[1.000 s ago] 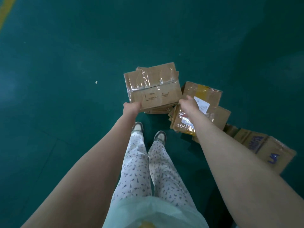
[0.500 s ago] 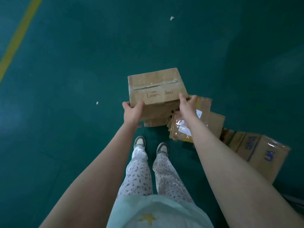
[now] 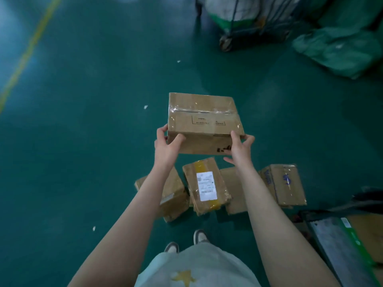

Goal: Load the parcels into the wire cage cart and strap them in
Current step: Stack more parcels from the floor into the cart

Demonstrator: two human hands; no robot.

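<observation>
**One parcel up, cart not yet reached**

The left grip [image 3: 165,146] and right grip [image 3: 240,148] each clasp a near corner of the taped parcel [image 3: 204,123], which hangs in the air between them, above the floor [image 3: 93,121]. I judge this to be the loading step: the parcel is lifted but not carried over. Next comes a level carry to the wheeled cart [image 3: 233,19], far beyond the grips. The parcel's long axis runs grip to grip, with the taped top facing up. More parcels [image 3: 206,185] lie below the grips.

Five brown taped cardboard parcels [image 3: 202,119] [image 3: 176,200] [image 3: 205,187] [image 3: 231,193] [image 3: 286,183]: one held, four on green floor [image 3: 83,141]. Two hands, left hand [image 3: 165,145] and right hand [image 3: 240,148]. Two grey shoes [image 3: 171,247] [image 3: 200,236]. Three white scraps [image 3: 178,61] [image 3: 145,107] [image 3: 93,228]. One yellow line [image 3: 30,48].
</observation>
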